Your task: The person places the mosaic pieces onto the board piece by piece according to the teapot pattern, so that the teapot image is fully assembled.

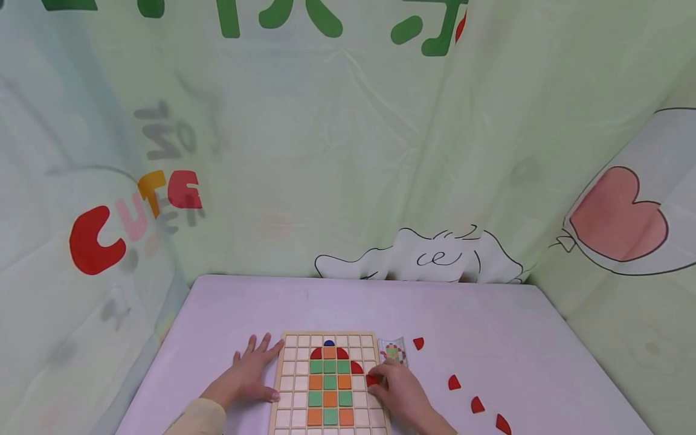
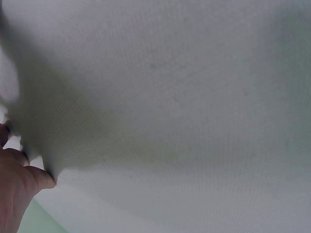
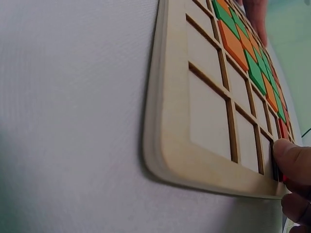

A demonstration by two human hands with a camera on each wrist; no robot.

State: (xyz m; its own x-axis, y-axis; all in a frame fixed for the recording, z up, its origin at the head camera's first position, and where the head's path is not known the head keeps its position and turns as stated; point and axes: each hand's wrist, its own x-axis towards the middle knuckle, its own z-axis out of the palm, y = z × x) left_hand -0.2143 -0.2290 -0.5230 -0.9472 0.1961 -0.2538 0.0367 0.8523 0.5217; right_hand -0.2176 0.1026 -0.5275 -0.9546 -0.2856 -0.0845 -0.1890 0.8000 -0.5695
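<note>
A wooden grid board (image 1: 285, 400) lies on the table, with green and orange square tiles in its middle columns. Red quarter-circle pieces (image 1: 356, 367) and a blue piece (image 1: 328, 343) sit near its far end. My left hand (image 1: 250, 371) rests at the board's left edge, fingers spread and thumb by the frame; in the left wrist view only part of that hand (image 2: 17, 189) shows at the lower left. Over the board's right side, my right hand (image 1: 399, 389) pinches a red quarter-circle piece (image 1: 371, 380) between thumb and fingers, partly hidden by them.
A small picture card (image 1: 401, 349) lies against the board's upper right, partly behind my right hand. Several loose red quarter-circle pieces (image 1: 454, 382) are scattered to the right on the pale table (image 1: 239, 302). Printed curtains (image 1: 304, 151) hang behind and at both sides.
</note>
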